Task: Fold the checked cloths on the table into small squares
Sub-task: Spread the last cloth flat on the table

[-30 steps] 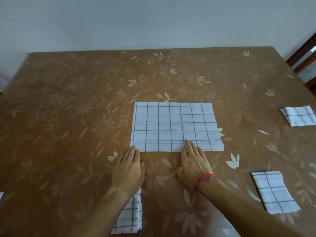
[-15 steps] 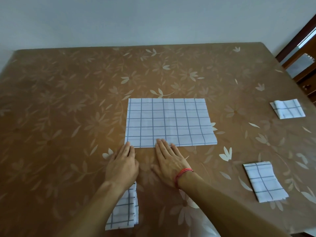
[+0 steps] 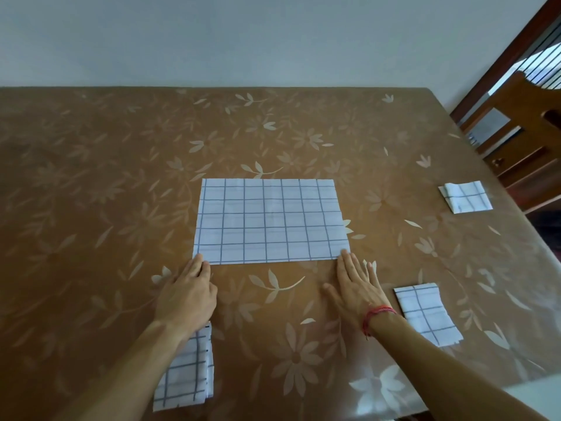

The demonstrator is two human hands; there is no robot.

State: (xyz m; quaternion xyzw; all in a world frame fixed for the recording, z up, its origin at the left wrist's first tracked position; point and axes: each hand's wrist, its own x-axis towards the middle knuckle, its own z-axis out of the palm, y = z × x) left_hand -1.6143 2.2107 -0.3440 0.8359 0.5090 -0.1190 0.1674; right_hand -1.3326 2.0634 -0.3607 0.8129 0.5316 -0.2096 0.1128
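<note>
large checked cloth (image 3: 270, 221): lying flat as a wide rectangle at the middle of the tabletop (image 3: 106, 183), long sides parallel to the near edge. white, with a dark grid.

left grip (image 3: 185, 296): released, palm down, fingers straight and close together, tips touching the near left corner of the large checked cloth. grasping nothing.

right grip (image 3: 356, 290): released as well, palm down, fingers straight, tips touching the near right corner of the same cloth, thumb spread out toward the middle. red thread bracelet (image 3: 378, 312) round the wrist.

three smaller folded pieces of the same checked fabric, all well apart from the large one:
- near-edge folded cloth (image 3: 185, 372), close to the near edge, partly hidden under the left forearm, several layers showing at its right side.
- right-side folded cloth (image 3: 425, 311), just beside the right forearm, on the side of the right edge.
- far-right folded cloth (image 3: 464, 196), close to the right edge and farther back, one corner flap slightly raised.

brown floral covering over the whole tabletop. pale wall (image 3: 243, 41) beyond the far edge. wooden chair (image 3: 531, 123) past the far right corner.
</note>
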